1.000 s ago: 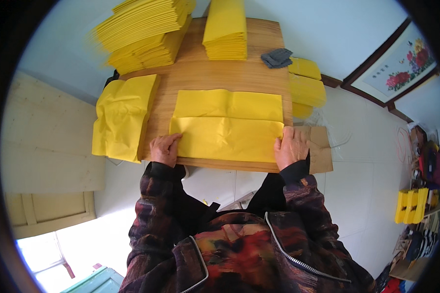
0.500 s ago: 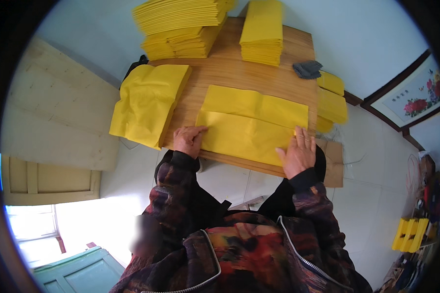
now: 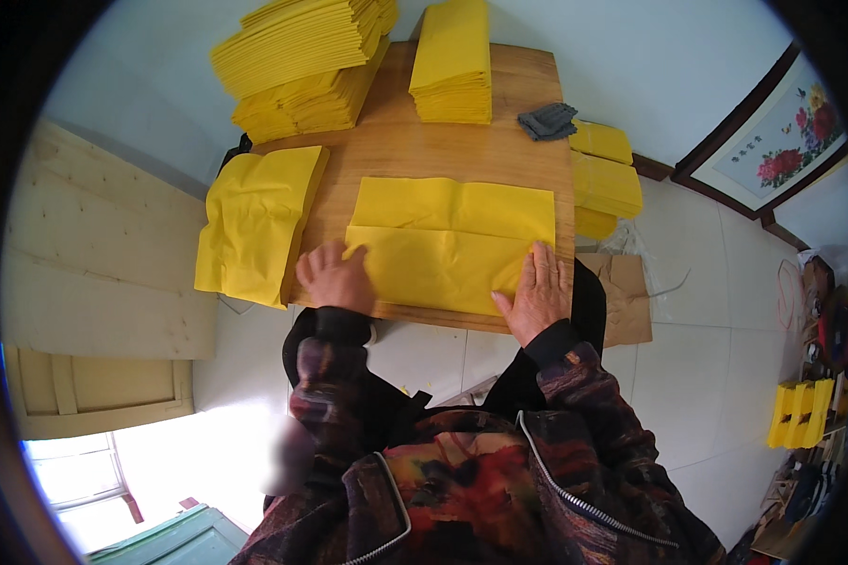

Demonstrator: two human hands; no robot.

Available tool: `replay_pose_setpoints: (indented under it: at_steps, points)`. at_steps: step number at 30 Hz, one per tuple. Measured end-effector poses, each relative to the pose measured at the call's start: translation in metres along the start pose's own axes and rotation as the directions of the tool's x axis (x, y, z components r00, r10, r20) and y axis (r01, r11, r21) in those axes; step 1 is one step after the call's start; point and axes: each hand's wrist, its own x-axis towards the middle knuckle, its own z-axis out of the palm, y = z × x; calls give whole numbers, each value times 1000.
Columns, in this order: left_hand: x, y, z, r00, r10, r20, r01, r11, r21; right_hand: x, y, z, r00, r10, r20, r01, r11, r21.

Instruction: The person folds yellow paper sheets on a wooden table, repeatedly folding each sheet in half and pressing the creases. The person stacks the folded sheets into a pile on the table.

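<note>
A yellow sheet [image 3: 433, 266] lies near the front edge of the wooden table [image 3: 386, 151], its near part folded over with the edge running across the middle. Paper or cloth, I cannot tell which. My right hand [image 3: 540, 290] rests flat on the right end of the fold, fingers stretched out. At the left end is my left hand [image 3: 337, 280], slightly blurred, with fingers and thumb apart and nothing seen in it. Beside it, on the table's left side, lies a thick pile of wrinkled yellow sheets [image 3: 259, 221], partly over the edge.
Tall stacks of folded yellow sheets [image 3: 301, 47] stand at the back left, and another yellow stack [image 3: 452, 61] at the back middle. A dark grey cloth [image 3: 547, 121] lies near the right edge. Yellow bundles [image 3: 608, 184] and brown cardboard [image 3: 627, 297] are beyond that edge.
My left hand has shifted left off the sheet's corner, its fingers spreading. The right hand stays on the sheet's right end. The whole view has swung slightly.
</note>
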Motion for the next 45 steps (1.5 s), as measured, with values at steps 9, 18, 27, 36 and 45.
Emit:
replay_pose_setpoints:
  at_steps: [9, 18, 27, 36, 45]
  points:
    - [9, 114, 37, 874, 412, 259, -322, 888, -327, 0, 0, 0, 1000, 3, -9, -3, 1000, -8]
    - [-1, 60, 33, 916, 313, 249, -259, 939, -227, 0, -5, -15, 999, -6, 39, 6, 1000, 1]
    - [2, 59, 42, 915, 316, 252, -271, 942, -196, 25, -77, 17, 961, -278, -7, 277, 955, 109]
    - [0, 60, 36, 913, 350, 208, -306, 928, -213, 11, -43, 22, 997, -70, -29, 74, 987, 141]
    - [7, 1, 36, 946, 236, 221, -209, 968, -139, -5, 11, 1, 997, 29, 77, -31, 999, 25]
